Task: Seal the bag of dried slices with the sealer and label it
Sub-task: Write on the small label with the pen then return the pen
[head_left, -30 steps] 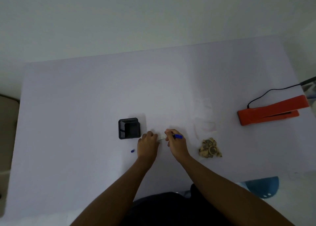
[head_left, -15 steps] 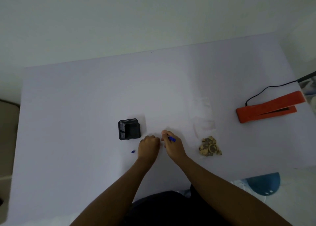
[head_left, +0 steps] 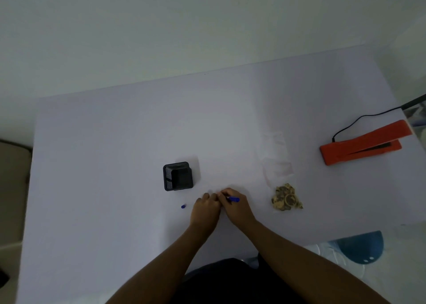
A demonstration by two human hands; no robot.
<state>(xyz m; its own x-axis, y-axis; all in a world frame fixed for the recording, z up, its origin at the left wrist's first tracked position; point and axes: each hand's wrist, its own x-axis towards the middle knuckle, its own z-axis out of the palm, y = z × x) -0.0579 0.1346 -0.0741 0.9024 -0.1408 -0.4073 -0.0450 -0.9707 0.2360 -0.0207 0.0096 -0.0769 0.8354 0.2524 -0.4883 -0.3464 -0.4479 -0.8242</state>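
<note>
White table [head_left: 115, 154]. On it: black holder [head_left: 177, 176] near centre, blue cap [head_left: 183, 206] just front-left of it, bag [head_left: 287, 199] of dried slices right of centre, empty clear bags [head_left: 275, 157] behind that, orange sealer [head_left: 363, 142] far right, cord trailing off the edge.

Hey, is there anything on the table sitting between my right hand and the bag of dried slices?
Nothing visible does. The right hand, holding the blue pen, sits left of the bag of dried slices, with only bare table between them. The black holder and pen cap lie on the other side.
</note>
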